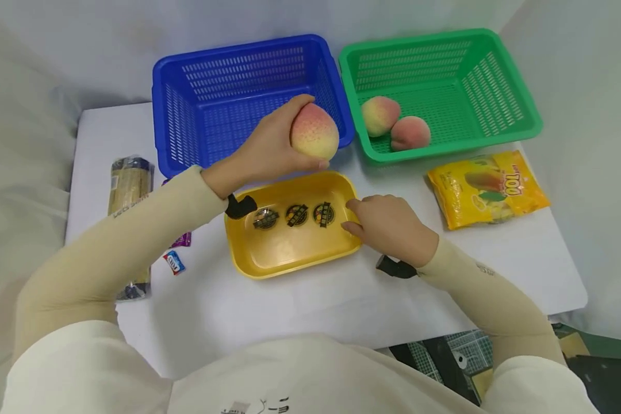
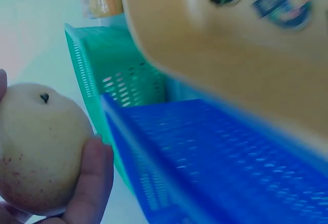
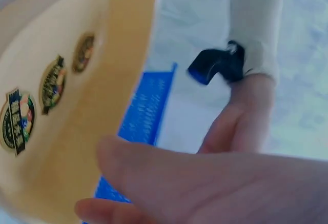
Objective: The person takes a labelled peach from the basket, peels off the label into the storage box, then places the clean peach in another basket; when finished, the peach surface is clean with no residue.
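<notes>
My left hand [image 1: 271, 141] holds a pink-and-yellow peach [image 1: 315, 132], raised near the front right corner of the blue basket [image 1: 160, 115]. In the left wrist view the stem end of the peach [image 2: 43, 142] shows between thumb and fingers. My right hand [image 1: 393, 224] is at the right rim of a shallow yellow tray [image 1: 269, 267], thumb and forefinger apart over its edge. Nothing shows between them. Several round dark labels [image 1: 296, 215] lie in a row on the tray floor. Two more peaches, one yellowish [image 1: 380, 115] and one pinker [image 1: 410, 132], lie in the green basket [image 1: 528, 123].
A yellow snack bag [image 1: 489, 190] lies right of the tray. At the left lies a long clear-wrapped pack [image 1: 130, 187], partly under my left forearm. Beside it are a purple-wrapped piece [image 1: 183, 239] and a small blue-and-white packet [image 1: 174, 262]. Both baskets stand side by side along the back.
</notes>
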